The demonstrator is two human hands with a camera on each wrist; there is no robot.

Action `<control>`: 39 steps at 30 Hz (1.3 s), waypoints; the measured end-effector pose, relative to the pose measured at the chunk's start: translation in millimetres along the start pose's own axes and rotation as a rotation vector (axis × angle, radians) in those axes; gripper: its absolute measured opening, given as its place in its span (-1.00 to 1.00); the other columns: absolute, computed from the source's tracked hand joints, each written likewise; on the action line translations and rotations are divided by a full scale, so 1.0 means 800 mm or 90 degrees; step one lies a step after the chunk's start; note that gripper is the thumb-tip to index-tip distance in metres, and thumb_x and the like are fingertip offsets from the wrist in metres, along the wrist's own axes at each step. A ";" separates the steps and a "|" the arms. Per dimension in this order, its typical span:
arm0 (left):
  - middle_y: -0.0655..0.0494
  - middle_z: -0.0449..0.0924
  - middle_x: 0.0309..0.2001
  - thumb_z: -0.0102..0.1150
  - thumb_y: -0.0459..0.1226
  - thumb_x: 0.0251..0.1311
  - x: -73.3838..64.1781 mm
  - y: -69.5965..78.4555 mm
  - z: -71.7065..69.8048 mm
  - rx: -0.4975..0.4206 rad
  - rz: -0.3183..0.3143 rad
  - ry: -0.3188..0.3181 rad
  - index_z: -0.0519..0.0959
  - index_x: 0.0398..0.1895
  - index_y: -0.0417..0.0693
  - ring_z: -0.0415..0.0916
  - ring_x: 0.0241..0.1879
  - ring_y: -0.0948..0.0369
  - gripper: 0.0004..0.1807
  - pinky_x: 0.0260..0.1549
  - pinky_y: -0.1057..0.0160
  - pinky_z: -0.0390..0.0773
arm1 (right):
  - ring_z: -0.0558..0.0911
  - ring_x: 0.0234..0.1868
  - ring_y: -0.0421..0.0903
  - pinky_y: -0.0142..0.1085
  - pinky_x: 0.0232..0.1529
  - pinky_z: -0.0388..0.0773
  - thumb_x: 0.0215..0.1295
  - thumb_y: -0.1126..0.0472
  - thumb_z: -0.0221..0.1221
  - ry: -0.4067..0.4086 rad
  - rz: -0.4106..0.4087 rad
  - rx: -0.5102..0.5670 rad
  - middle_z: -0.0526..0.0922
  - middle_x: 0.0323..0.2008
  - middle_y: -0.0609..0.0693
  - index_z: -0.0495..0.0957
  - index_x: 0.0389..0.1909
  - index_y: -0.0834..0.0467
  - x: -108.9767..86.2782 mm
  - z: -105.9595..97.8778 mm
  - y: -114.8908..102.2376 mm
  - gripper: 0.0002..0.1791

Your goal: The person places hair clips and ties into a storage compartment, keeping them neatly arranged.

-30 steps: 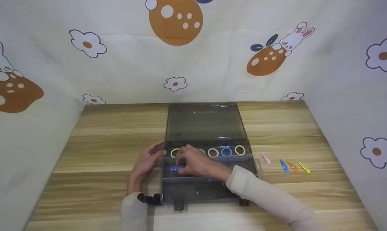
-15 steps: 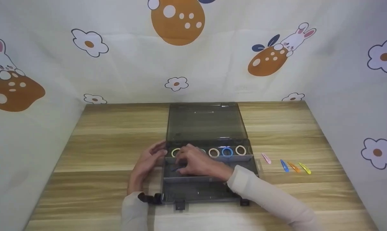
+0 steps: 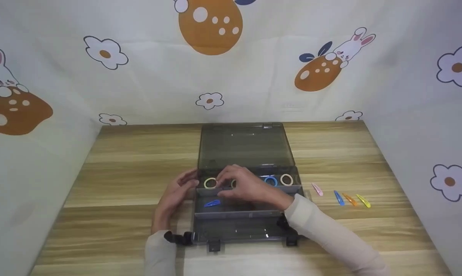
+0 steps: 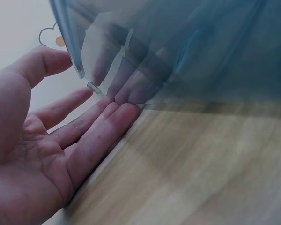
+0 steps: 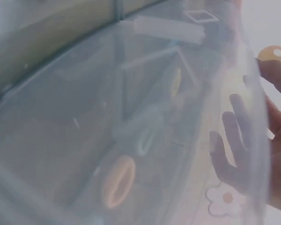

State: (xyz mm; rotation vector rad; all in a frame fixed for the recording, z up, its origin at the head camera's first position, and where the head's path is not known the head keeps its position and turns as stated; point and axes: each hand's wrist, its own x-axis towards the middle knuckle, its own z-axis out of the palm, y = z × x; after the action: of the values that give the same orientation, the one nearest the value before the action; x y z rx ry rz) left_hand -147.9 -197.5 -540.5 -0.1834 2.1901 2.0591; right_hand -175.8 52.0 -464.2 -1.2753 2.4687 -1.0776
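A dark see-through divided box [image 3: 235, 230] stands with its lid raised toward the back. My left hand [image 3: 174, 195] touches the box's left side; in the left wrist view its extended fingers meet the clear wall. Over the box, my right hand [image 3: 246, 186] has its thumb and forefinger apart, with nothing held between them. Just left of and below its fingertips, a blue snap hair clip [image 3: 212, 203] lies in the middle compartment. A yellow-green ring [image 3: 210, 183], a blue ring [image 3: 270, 181] and a cream ring [image 3: 286, 179] stand in the back compartment; my right hand partly hides others.
To the right of the box lie a pink hair clip [image 3: 317, 189], a blue clip [image 3: 339, 197], an orange clip [image 3: 349, 199] and a yellow clip [image 3: 363, 200]. The open lid [image 3: 246, 145] reaches the table's back edge. Patterned cloth walls [image 3: 146, 84] surround the wooden table.
My right hand has let go of the blue hair clip, which now lies in the middle compartment. The hand has moved up and to the right. My left hand has stayed in place.
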 end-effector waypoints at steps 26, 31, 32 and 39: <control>-0.24 0.45 0.36 0.17 -0.38 0.30 -0.002 0.001 -0.002 0.002 0.017 -0.006 0.40 0.37 -0.27 0.38 0.39 -0.07 -0.44 0.39 0.08 0.39 | 0.64 0.03 -0.09 -0.32 0.07 0.64 0.19 0.24 0.40 0.156 0.070 0.140 0.71 -0.04 0.09 0.71 -0.09 0.14 -0.094 -0.090 0.027 -0.75; -0.21 0.46 0.36 0.18 -0.36 0.29 -0.002 0.001 -0.003 0.009 0.011 0.000 0.41 0.37 -0.25 0.39 0.39 -0.06 -0.44 0.43 -0.01 0.33 | 0.66 -0.01 -0.16 -0.37 -0.02 0.66 0.21 0.26 0.38 0.180 0.105 0.141 0.69 -0.03 0.11 0.70 -0.08 0.16 -0.112 -0.108 0.031 -0.75; -0.21 0.47 0.35 0.18 -0.36 0.29 -0.001 0.001 -0.003 0.008 0.009 0.002 0.41 0.36 -0.24 0.39 0.39 -0.06 -0.45 0.43 0.00 0.33 | 0.66 -0.03 -0.19 -0.38 -0.03 0.65 0.21 0.26 0.38 0.188 0.114 0.134 0.69 -0.03 0.11 0.70 -0.09 0.16 -0.116 -0.112 0.032 -0.75; -0.21 0.47 0.35 0.17 -0.38 0.29 0.002 0.000 -0.001 -0.004 0.010 0.000 0.42 0.36 -0.25 0.40 0.38 -0.05 -0.45 0.40 0.05 0.37 | 0.64 -0.10 -0.29 -0.32 -0.04 0.65 0.19 0.28 0.38 0.236 0.160 0.100 0.72 -0.05 0.08 0.71 -0.11 0.17 -0.149 -0.130 0.049 -0.76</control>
State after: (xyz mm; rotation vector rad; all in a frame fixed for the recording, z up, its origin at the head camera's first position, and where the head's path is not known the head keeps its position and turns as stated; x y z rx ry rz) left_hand -149.2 -198.4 -540.4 -0.1676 2.1934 2.0742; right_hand -172.8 212.6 -435.4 -0.7492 2.6383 -1.5126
